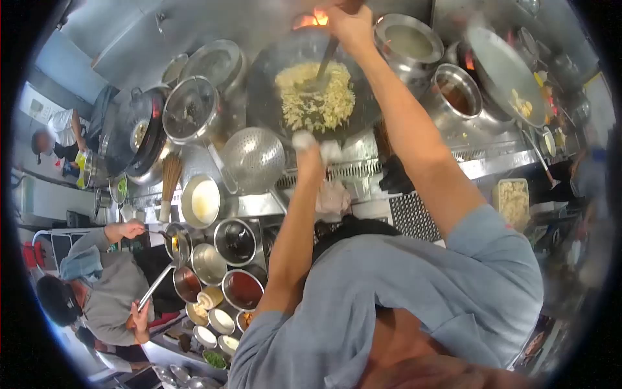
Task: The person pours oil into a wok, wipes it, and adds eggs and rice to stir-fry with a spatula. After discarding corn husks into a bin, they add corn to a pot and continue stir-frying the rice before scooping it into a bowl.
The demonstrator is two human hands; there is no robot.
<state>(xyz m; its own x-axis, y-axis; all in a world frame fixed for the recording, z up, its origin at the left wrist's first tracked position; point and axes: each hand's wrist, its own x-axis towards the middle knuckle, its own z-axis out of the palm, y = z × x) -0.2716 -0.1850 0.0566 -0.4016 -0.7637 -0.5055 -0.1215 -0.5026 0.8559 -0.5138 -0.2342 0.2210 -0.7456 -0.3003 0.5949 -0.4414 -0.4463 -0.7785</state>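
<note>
A dark wok (262, 97) holds chopped pale yellow-green food (317, 113), spread over its middle. My right hand (350, 29) is closed around the handle of a long wok ladle (329, 55), reaching over the wok's far side. The ladle's head sits in the food, partly blurred by steam. At the near rim, my left hand (308, 152) grips a white cloth (330, 152) against the wok's edge. Flames (314, 18) burn behind the wok.
Left of the wok are a perforated strainer (253, 159), a mesh strainer (190, 110) and several sauce pots (243, 288). A pot of brown liquid (457, 91) and a tilted wok (505, 71) stand right. A co-worker (116, 292) holds a ladle and pan at lower left.
</note>
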